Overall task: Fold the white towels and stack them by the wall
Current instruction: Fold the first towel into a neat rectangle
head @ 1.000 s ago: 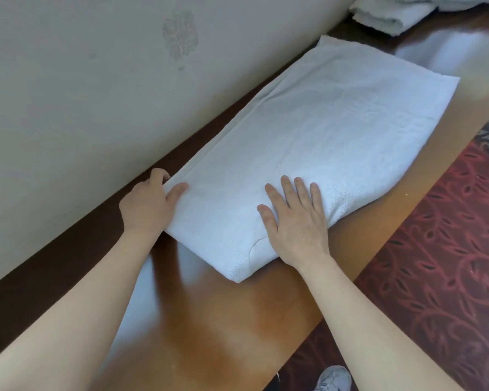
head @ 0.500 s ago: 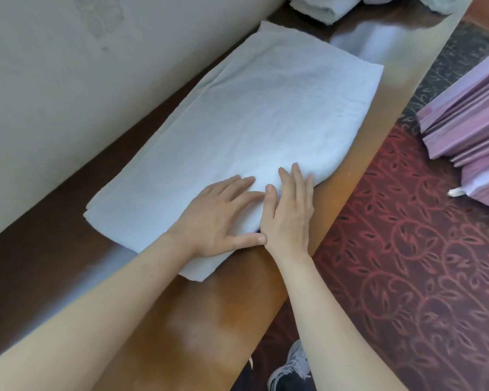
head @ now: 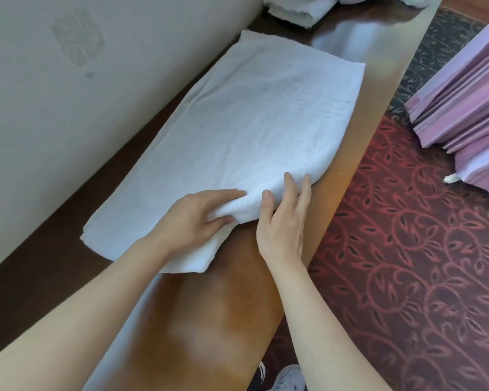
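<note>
A white towel [head: 246, 131], folded into a long rectangle, lies flat on the brown wooden table [head: 209, 320] next to the wall [head: 68, 80]. My left hand [head: 194, 218] pinches the towel's near right edge between thumb and fingers and bunches it up a little. Close beside it, my right hand [head: 285, 221] cups the same edge, fingers on top of the cloth and thumb against its fold. More white towels [head: 297, 8] lie crumpled at the table's far end, partly cut off by the frame.
The table is narrow, with the wall along its left side and its right edge over a red patterned carpet [head: 407, 263]. A stack of pink and purple folded fabric [head: 469, 103] stands on the right. A shoe [head: 288, 379] shows at the bottom.
My left hand came from the towel's wall-side corner to its near right edge beside my right hand. Both hands went from lying flat to gripping and lifting that edge.
</note>
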The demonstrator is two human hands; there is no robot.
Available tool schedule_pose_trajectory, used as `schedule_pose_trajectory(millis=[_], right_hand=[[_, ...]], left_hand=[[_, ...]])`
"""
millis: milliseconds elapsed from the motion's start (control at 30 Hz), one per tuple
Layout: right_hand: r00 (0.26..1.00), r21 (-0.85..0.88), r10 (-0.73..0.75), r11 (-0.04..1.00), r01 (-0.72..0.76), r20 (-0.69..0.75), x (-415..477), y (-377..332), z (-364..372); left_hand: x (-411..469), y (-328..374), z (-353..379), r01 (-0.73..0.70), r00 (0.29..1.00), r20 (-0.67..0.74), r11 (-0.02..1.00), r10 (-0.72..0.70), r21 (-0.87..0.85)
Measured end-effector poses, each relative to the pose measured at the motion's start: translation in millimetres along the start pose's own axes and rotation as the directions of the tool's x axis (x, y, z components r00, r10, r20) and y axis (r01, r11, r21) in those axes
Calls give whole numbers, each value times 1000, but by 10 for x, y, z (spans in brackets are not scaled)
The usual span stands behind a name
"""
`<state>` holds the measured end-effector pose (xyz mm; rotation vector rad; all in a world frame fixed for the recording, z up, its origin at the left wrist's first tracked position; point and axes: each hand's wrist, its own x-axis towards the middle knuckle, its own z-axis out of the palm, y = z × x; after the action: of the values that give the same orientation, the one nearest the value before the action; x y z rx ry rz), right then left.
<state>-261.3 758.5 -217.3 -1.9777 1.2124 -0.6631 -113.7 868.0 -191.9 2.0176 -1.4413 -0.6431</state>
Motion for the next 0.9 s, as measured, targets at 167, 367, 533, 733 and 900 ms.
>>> schedule_pose_trajectory(millis=[167,367,533,733,900], right_hand=[[989,136,150,979,-151,16,80,-108,-42],[988,305,119,942,-142,96,175,-244,8],[985,344,105,927,-146,136,173,-407,126],[984,356,136,919,-168,114,155,-513,174],[991,286,124,949,-134,52,143,-493,72]], left_hand=[[95,-16,-222,114,992,84,937,-91,-329],[150,-41,-357,237,971,175,783,-165,-575],[150,-103,-387,329,944,232,679,-233,-656],[137,-112,-380,348,937,212,670,-279,-656],[92,-60,-346,333,942,203,673,-267,-661]])
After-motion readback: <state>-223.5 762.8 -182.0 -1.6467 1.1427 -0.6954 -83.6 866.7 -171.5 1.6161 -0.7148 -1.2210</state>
